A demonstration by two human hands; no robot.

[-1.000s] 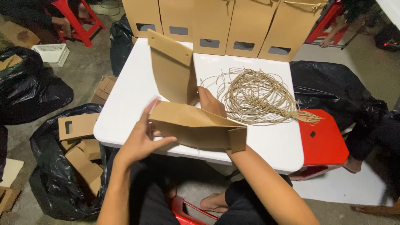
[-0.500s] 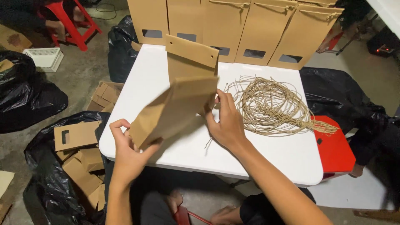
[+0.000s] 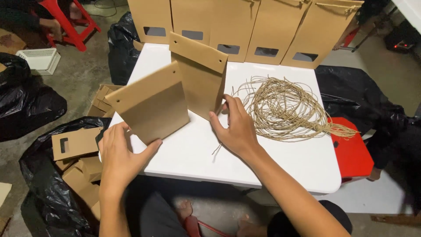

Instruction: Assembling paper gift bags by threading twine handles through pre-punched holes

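Concrete floor surrounds a small white table [image 3: 272, 162], with black rubbish bags [image 3: 30, 105] at the left holding brown cardboard offcuts [image 3: 74, 142]. Along the table's far edge stands a row of brown paper bags [image 3: 232, 26] with small window cut-outs. The left hand [image 3: 120, 153] holds a flat brown paper bag [image 3: 151, 105] by its lower corner, thumb in front and fingers behind, clamped on the paper; this bag is tilted, raised above the table's near left part. Just behind it a second brown paper bag [image 3: 199, 79] stands upright on the table, its folded top flap showing punched holes. The right hand [image 3: 237, 127] rests on the table at this bag's lower right edge, fingers loosely spread and touching it, closed on nothing. A tangled coil of twine [image 3: 285, 109] lies just right of that hand. A red stool [image 3: 353, 149] sits beyond the table's right edge.
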